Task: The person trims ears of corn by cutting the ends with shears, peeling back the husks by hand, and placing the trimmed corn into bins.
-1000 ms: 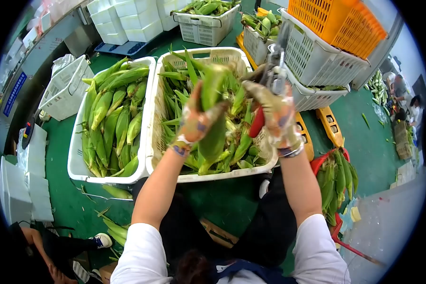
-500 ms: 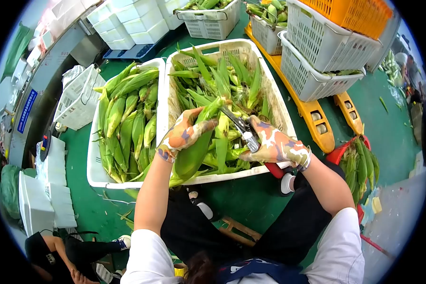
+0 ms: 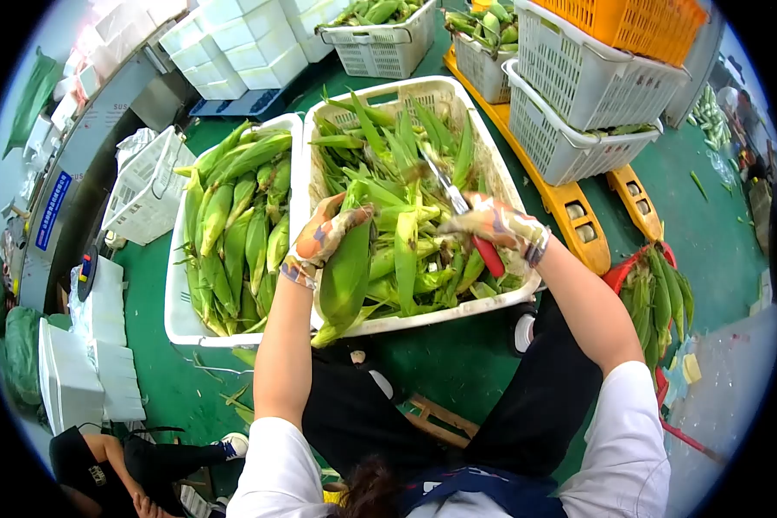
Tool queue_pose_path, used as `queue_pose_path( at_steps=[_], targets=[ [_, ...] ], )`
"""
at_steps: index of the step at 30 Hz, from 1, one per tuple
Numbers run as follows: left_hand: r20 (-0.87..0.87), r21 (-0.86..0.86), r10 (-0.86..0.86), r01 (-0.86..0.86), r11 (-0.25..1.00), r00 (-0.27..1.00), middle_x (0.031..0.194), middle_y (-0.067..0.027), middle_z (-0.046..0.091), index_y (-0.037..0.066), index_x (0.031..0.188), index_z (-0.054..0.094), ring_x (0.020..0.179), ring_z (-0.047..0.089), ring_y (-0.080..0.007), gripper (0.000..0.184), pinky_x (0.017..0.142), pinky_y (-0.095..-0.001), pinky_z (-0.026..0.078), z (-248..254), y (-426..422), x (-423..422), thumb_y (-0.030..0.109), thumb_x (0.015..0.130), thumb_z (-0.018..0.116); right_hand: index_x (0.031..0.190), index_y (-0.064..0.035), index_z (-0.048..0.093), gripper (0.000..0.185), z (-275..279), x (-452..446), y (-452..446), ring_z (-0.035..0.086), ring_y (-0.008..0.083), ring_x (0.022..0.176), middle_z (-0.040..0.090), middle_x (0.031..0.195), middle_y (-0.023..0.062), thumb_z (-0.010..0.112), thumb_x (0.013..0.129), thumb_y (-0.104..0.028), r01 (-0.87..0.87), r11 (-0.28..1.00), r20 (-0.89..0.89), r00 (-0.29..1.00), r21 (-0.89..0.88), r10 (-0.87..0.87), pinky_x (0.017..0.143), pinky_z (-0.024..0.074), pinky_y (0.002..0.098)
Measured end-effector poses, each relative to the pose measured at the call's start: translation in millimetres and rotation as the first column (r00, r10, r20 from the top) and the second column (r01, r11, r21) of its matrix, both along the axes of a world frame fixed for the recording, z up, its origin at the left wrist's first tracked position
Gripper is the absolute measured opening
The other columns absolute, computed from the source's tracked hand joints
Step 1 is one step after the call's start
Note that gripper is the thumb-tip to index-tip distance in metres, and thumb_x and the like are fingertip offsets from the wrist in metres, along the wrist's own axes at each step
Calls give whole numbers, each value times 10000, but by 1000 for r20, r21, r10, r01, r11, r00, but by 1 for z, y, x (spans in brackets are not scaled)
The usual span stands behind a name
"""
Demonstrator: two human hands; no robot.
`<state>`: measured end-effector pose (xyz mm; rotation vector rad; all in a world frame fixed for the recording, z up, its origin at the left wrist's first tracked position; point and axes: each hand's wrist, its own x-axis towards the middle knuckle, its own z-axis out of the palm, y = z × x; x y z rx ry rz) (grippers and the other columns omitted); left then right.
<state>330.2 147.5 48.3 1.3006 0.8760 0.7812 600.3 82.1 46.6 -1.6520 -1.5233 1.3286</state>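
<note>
My left hand [image 3: 326, 237], in a camouflage-patterned glove, is closed around a green husked ear of corn [image 3: 345, 281]. The ear stands nearly upright over the front left of a white crate [image 3: 528, 229] filled with husk leaves and trimmings. In the gloved right hand [image 3: 502, 226] is a pair of pruning shears [image 3: 454, 197] with red handles, its blades pointing up and left, apart from the ear. Part of the shears' handle is hidden by my fingers. Just left of this crate, a second white crate [image 3: 174, 315] holds many unpeeled ears.
A yellow pallet truck [image 3: 570, 205] with stacked grey crates [image 3: 596, 91] stands at the right. Near my right knee is a red container [image 3: 615, 276] with corn in it. White foam boxes [image 3: 250, 43] are piled at the back left. Another person [image 3: 116, 466] sits at the lower left.
The shears have moved away from the top of the ear, to the right and up, and a red handle now shows. My left hand has shifted slightly left with the corn.
</note>
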Motion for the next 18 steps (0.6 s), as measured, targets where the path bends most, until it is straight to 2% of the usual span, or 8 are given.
queue_pose_path(
  at_steps=[1, 3, 4, 5, 7, 11, 15, 18],
  targets=[
    [88, 40, 6, -10, 999, 996, 1128, -153, 560, -79, 1282, 258, 984, 564, -195, 668, 847, -277, 456, -7, 6, -6, 213, 807, 626, 895, -32, 534, 428, -16, 2, 1, 514, 139, 651, 542, 716, 66, 711, 681, -358, -26, 999, 110, 994, 27, 23, 582, 436, 264],
    [-144, 307, 142, -92, 947, 979, 1124, -152, 563, -76, 1264, 305, 972, 578, -212, 609, 852, -291, 464, -4, 33, -21, 213, 822, 608, 943, -20, 519, 562, -14, -7, -21, 476, 146, 681, 517, 780, 63, 689, 670, -481, -167, 984, 208, 966, 56, 152, 614, 431, 269],
    [19, 413, 302, -283, 865, 953, 992, -130, 609, -32, 1083, 541, 839, 600, -200, 337, 734, -277, 489, -20, 55, -30, 159, 813, 601, 952, -17, 516, 576, -17, -12, -30, 481, 151, 706, 520, 784, 68, 692, 664, -485, -185, 982, 135, 973, -28, 187, 631, 430, 271],
    [439, 193, 310, -425, 884, 844, 928, -115, 613, -8, 1030, 578, 797, 602, -201, 280, 694, -292, 500, -21, 61, -33, 201, 844, 560, 961, -15, 514, 591, -22, -18, -41, 485, 156, 730, 523, 788, 72, 695, 657, -488, -208, 971, 61, 975, -115, 215, 648, 430, 272],
    [608, 43, 266, -365, 930, 748, 887, -102, 609, -6, 998, 580, 779, 596, -198, 290, 670, -318, 504, -8, 57, -46, 243, 857, 537, 970, -1, 500, 623, -36, -40, -61, 486, 166, 754, 522, 792, 74, 706, 642, -489, -271, 944, -63, 963, -187, 264, 668, 431, 288],
    [660, -133, 571, -671, 729, 489, 872, -124, 598, 1, 1000, 558, 789, 582, -230, 329, 681, -376, 495, 5, 49, -40, 295, 857, 520, 1257, 111, 333, 1001, -14, -79, -85, 446, 261, 1120, 455, 1219, 238, 734, 580, -507, -205, 925, -21, 978, -319, 209, 950, 340, 283],
    [709, -362, 621, -583, 727, 335, 1021, -179, 535, 34, 1070, 470, 867, 522, -316, 431, 798, -464, 427, -40, 81, -52, 408, 856, 455, 973, -1, 481, 607, -30, -90, -78, 519, 200, 819, 535, 844, 103, 746, 619, -417, 15, 986, -114, 993, -163, -34, 728, 435, 314],
    [574, -584, 786, -558, 590, 231, 1082, -155, 509, 51, 1067, 464, 932, 487, -299, 413, 862, -467, 388, -47, 79, -35, 405, 858, 431, 1000, 48, 471, 671, -23, -88, -57, 530, 230, 818, 555, 874, 146, 754, 617, -425, 164, 985, -65, 984, -60, -168, 738, 438, 318]
  ],
)
